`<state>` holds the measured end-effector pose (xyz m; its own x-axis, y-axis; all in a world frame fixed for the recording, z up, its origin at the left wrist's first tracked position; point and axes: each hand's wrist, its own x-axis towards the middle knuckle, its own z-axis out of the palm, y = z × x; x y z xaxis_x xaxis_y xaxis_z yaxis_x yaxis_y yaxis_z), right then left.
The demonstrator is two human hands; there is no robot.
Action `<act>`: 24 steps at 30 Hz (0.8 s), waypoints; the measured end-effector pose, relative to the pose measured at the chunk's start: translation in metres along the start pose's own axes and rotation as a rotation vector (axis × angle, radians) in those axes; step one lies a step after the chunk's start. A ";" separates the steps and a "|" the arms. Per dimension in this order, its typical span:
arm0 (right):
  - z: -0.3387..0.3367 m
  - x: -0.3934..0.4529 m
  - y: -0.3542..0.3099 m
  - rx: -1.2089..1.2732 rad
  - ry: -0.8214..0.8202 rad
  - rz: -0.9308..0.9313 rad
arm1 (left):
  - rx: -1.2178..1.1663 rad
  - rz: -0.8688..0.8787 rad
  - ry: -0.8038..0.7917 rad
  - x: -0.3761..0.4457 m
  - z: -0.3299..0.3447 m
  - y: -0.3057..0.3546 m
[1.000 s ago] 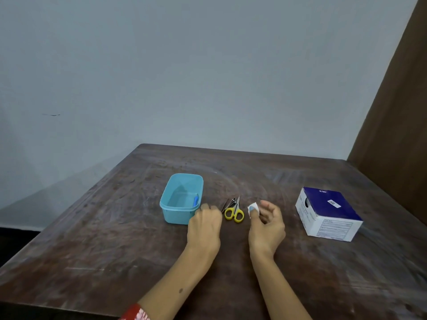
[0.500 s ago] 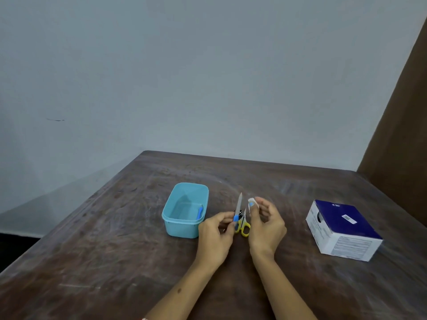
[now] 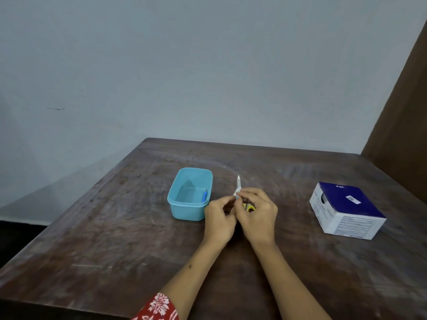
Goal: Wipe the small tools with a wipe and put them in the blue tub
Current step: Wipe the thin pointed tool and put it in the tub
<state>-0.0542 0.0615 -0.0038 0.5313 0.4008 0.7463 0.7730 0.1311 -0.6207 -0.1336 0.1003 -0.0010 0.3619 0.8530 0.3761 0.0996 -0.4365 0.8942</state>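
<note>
my left hand (image 3: 219, 219) pinches the handle end of a slim metal tool (image 3: 238, 184), its tip standing upright above my knuckles. my right hand (image 3: 258, 215) is closed on a white wipe (image 3: 236, 193) folded around the tool's lower part, so both sets of fingers meet there, near the middle of the table (image 3: 115, 227). just behind my right hand, the yellow handles of the scissors (image 3: 249, 207) peek out on the tabletop; the blades are hidden. the blue tub (image 3: 184, 212) sits just left of my left hand, toward the table's middle, with 1 blue-handled tool (image 3: 204, 195) already lying against its right inner wall. a blue-and-white box (image 3: 346, 212) rests near the right edge, well apart from my hands. a red patterned sleeve (image 3: 159, 308) shows at the near edge.
</note>
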 end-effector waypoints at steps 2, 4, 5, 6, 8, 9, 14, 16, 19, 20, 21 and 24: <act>0.000 0.000 0.001 -0.005 0.019 0.021 | 0.024 -0.029 0.019 -0.001 0.004 0.002; -0.003 0.000 0.002 0.027 0.047 0.068 | 0.028 -0.059 0.029 -0.004 0.010 0.003; -0.004 0.000 0.002 0.055 0.062 0.097 | 0.025 -0.070 0.017 -0.004 0.012 0.003; -0.006 0.001 0.002 0.081 0.075 0.117 | 0.021 -0.076 0.001 -0.004 0.014 0.002; -0.007 0.004 0.000 0.112 0.097 0.133 | 0.012 -0.079 -0.029 -0.003 0.013 -0.001; -0.008 0.004 0.000 0.119 0.103 0.141 | 0.006 -0.082 -0.037 -0.003 0.013 -0.002; -0.008 0.001 -0.001 0.071 0.046 0.209 | 0.008 -0.061 -0.027 -0.005 0.011 0.001; -0.008 0.001 0.000 0.069 0.051 0.208 | 0.016 -0.066 -0.033 -0.004 0.011 0.001; -0.007 0.004 -0.002 0.102 0.099 0.200 | 0.009 -0.086 -0.048 -0.004 0.011 -0.001; -0.007 0.004 -0.003 0.113 0.105 0.209 | 0.011 -0.087 -0.054 -0.004 0.010 -0.001; -0.007 0.004 -0.003 0.118 0.103 0.217 | 0.020 -0.081 -0.054 -0.004 0.011 0.000; -0.008 0.001 -0.004 0.102 0.044 0.233 | 0.016 -0.057 -0.028 -0.005 0.010 0.001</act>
<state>-0.0538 0.0546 0.0016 0.7073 0.3914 0.5886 0.5903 0.1311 -0.7965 -0.1263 0.0925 -0.0046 0.3810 0.8683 0.3176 0.1354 -0.3921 0.9099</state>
